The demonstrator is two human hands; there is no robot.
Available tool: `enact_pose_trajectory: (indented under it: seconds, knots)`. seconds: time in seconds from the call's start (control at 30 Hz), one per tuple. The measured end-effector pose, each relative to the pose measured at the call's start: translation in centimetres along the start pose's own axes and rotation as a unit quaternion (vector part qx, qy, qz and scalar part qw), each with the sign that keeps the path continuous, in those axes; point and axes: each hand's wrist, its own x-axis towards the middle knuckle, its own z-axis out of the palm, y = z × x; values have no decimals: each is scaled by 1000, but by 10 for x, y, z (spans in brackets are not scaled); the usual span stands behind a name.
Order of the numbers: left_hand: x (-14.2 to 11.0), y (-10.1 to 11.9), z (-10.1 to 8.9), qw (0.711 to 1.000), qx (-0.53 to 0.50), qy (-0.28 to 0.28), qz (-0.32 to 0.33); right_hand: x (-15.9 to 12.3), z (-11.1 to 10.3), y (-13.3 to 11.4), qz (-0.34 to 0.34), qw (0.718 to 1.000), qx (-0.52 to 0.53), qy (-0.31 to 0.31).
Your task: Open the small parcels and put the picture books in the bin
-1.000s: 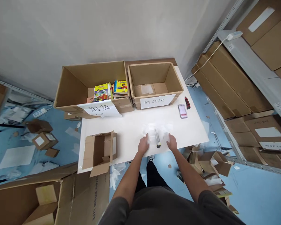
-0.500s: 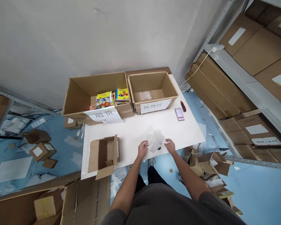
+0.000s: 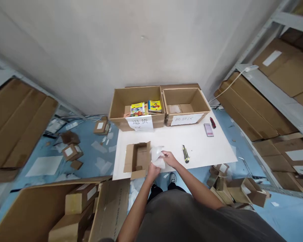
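Note:
Between my hands is a crumpled sheet of translucent white plastic wrap (image 3: 157,154), bunched up just right of the open small carton. My left hand (image 3: 154,170) is closed on its lower edge. The fingers of my right hand (image 3: 169,159) pinch its right side. The small carton (image 3: 129,158) stands on the white table (image 3: 174,136) with its flaps out, close to the wrap. A black and yellow utility knife (image 3: 185,154) lies on the table to the right of my right hand.
At the back of the table stand a labelled box (image 3: 121,126) with several picture books (image 3: 154,106) and another labelled box (image 3: 187,119). A phone (image 3: 208,130) and a red-black tool (image 3: 212,122) lie at right. A big carton (image 3: 111,208) is at lower left; shelves (image 3: 267,97) flank the right.
My hands have carried the plastic wrap left towards the small carton and gripped it closer together. The utility knife now shows fully on the table. The view has turned left.

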Motion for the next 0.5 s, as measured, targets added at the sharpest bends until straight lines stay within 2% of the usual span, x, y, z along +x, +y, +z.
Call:
enact_pose_trajectory:
  seconds: [0.07, 0.13, 0.2, 0.23, 0.33, 0.4, 0.47, 0.5]
  knots:
    - [-10, -1, -31, 997, 67, -7, 42, 14, 17, -3, -21, 997, -45, 56]
    - [-19, -5, -68, 985, 157, 6, 72, 28, 30, -7, -58, 981, -113, 147]
    - [-28, -15, -107, 964, 253, 29, 69, 42, 45, -8, -92, 956, -188, 206]
    - [-31, -21, -126, 952, 299, 29, 59, 49, 55, -7, -104, 946, -221, 214]
    - [-40, -45, -166, 915, 403, -23, 24, 65, 96, 7, -103, 934, -294, 176]
    - [-45, -61, -179, 901, 430, -55, -8, 73, 127, 24, -72, 919, -359, 144]
    - [-49, -77, -183, 900, 431, -63, -34, 80, 152, 43, -21, 882, -458, 107]
    - [-51, -85, -183, 902, 425, -60, -41, 82, 161, 52, 9, 852, -518, 73]
